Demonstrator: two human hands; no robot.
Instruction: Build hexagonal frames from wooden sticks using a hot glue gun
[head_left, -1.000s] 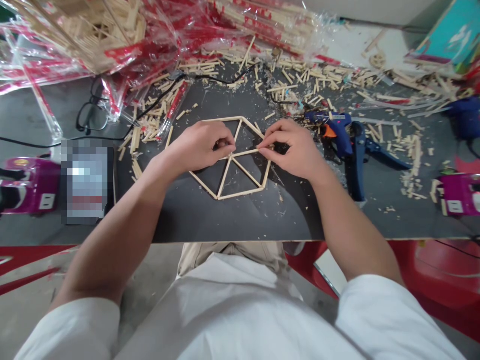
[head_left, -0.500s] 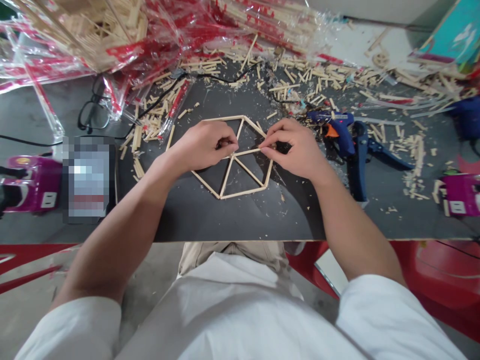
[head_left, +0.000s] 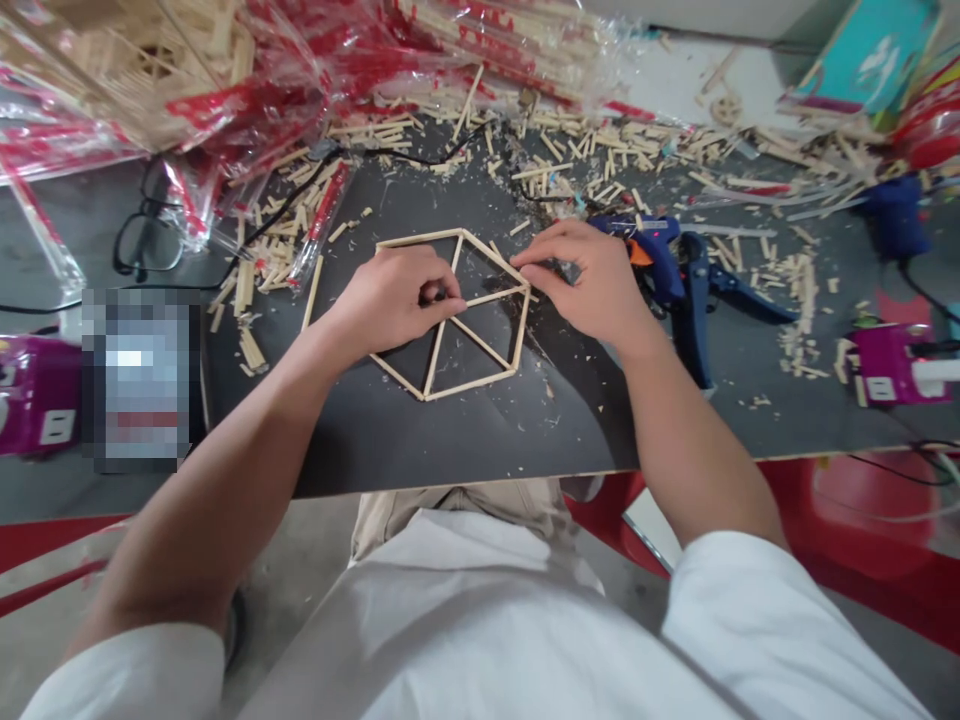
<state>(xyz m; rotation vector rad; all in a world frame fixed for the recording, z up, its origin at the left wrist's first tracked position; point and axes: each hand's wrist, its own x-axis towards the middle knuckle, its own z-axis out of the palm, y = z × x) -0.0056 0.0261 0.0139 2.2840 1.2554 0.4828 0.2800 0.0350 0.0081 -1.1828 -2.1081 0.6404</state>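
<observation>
A flat six-sided frame of thin wooden sticks (head_left: pixel 471 383) lies on the dark tabletop, with stick spokes meeting at its middle. My left hand (head_left: pixel 405 300) reaches over its left side, thumb and forefinger pinched on the inner end of a wooden stick (head_left: pixel 495 296). This spoke runs from the centre to the right corner. At that corner, my right hand (head_left: pixel 589 275) has thumb and forefinger closed together on the rim. My left hand and forearm hide part of the frame's left side.
Beyond my right hand lie a blue glue gun (head_left: pixel 660 250) and a blue-handled cutter (head_left: pixel 697 320). Stick offcuts (head_left: pixel 592 140) and plastic wrappers (head_left: pixel 322 60) cover the back. Glasses (head_left: pixel 150 245) and a blurred phone (head_left: pixel 146 385) are at left, a purple box (head_left: pixel 892 365) at right.
My right fingertips have moved from the spoke's outer end to the frame's right corner. My left hand keeps its pinch near the centre. The whole view has shifted slightly.
</observation>
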